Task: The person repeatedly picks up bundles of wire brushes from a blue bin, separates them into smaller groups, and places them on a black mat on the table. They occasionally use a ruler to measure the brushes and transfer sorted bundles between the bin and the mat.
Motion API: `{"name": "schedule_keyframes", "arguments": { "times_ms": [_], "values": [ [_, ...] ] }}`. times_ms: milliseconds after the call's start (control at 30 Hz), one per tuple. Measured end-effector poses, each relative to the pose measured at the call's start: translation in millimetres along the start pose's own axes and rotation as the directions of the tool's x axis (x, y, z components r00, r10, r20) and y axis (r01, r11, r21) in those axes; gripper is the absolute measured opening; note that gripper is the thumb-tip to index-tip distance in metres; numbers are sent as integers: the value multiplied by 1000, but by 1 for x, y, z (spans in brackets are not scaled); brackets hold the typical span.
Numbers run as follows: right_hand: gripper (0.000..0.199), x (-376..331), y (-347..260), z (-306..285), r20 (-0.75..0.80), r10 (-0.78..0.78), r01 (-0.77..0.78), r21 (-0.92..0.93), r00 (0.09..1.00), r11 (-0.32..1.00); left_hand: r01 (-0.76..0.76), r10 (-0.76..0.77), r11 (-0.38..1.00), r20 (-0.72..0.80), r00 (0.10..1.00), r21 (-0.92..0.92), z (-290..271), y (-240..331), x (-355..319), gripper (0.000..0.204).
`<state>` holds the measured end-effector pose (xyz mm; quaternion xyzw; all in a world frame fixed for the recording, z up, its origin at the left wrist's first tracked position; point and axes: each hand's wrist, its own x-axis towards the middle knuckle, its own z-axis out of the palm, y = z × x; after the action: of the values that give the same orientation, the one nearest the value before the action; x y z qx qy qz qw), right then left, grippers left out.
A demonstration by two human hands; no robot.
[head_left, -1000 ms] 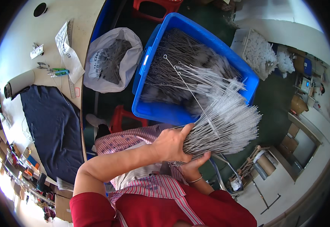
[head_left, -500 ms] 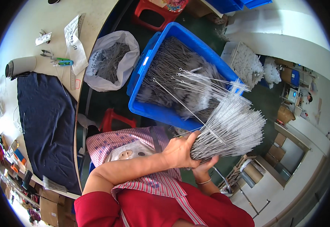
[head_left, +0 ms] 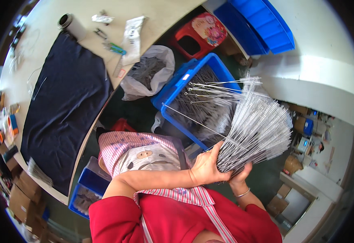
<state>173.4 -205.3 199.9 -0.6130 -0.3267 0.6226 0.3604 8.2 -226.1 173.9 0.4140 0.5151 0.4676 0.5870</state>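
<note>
A thick bundle of thin wire tube brushes (head_left: 262,125) with white bristles fans out in front of my chest. My left hand (head_left: 210,165) is closed around its lower end, fingers wrapped on the wires. From the other side my right hand (head_left: 241,176) grips the same end, partly hidden by the bundle. Several brushes lie reversed, their small wire loops sticking out to the left. Behind the bundle stands a blue crate (head_left: 166,91) full of similar brushes, its right part covered by what I hold.
To the left is a pale table (head_left: 160,18) with a dark cloth (head_left: 67,97), green-handled snippers (head_left: 115,48) and a few brushes (head_left: 39,172) on the cloth's near edge. A white sack (head_left: 166,60) of wires and a red stool (head_left: 201,34) stand beyond. Another blue bin (head_left: 77,202) sits under the table.
My view has turned, so the table and cloth show more fully and the crate sits lower and more covered. Both hands still hold the brush bundle, shifted slightly right in view.
</note>
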Motion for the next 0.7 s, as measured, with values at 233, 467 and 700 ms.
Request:
{"name": "schedule_keyframes", "arguments": {
  "times_ms": [233, 467, 700],
  "values": [
    [74, -1, -38, 74, 382, 107, -36, -188, 918, 981, -70, 9, 987, -387, 922, -145, -33, 19, -48, 93],
    [77, 9, -39, 172, 645, 308, -82, -356, 699, 931, -191, -14, 960, -720, 694, -203, -91, 23, -86, 91],
    [70, 4, -34, 308, 727, 552, -69, -578, 409, 813, -231, -250, 899, -868, 429, -373, -168, 43, -117, 79]
  ]
}}
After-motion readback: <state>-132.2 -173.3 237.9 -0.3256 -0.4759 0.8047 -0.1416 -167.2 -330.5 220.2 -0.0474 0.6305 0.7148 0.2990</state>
